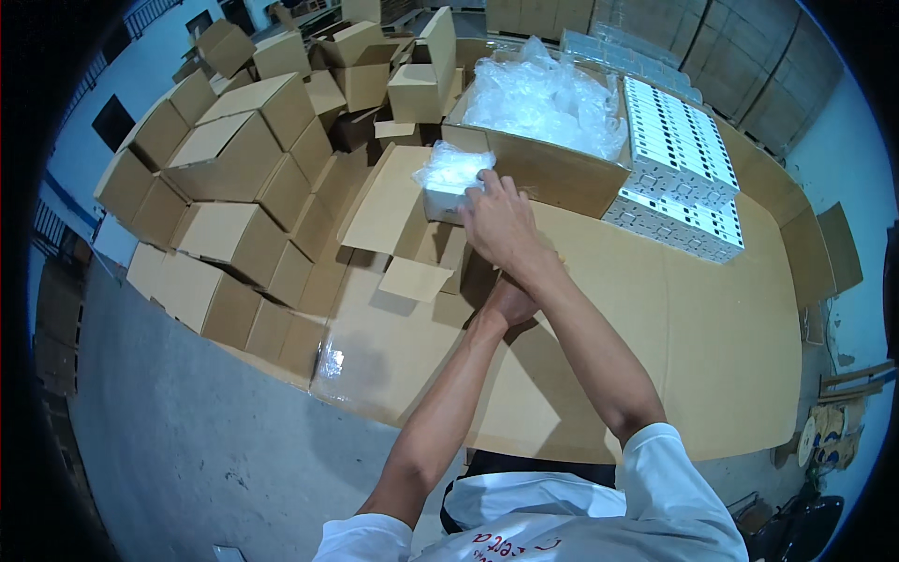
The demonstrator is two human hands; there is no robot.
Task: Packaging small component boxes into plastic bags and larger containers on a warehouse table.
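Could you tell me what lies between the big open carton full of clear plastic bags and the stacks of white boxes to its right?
Nothing. In the head view, the open carton and the white boxes stand side by side, seemingly touching, with no gap showing.

The floor (pixel 178 421) was bare grey concrete, dull under even, bluish light. Left of the cardboard-covered table (pixel 712 356), closed cartons (pixel 225 169) stood stacked in a heap reaching back to a pale wall (pixel 140 70) with a dark opening (pixel 112 122). Behind the table rose a wall of tall brown cartons (pixel 740 56). Right of it, wood scraps (pixel 843 403) lay on the floor by another pale wall (pixel 843 159).
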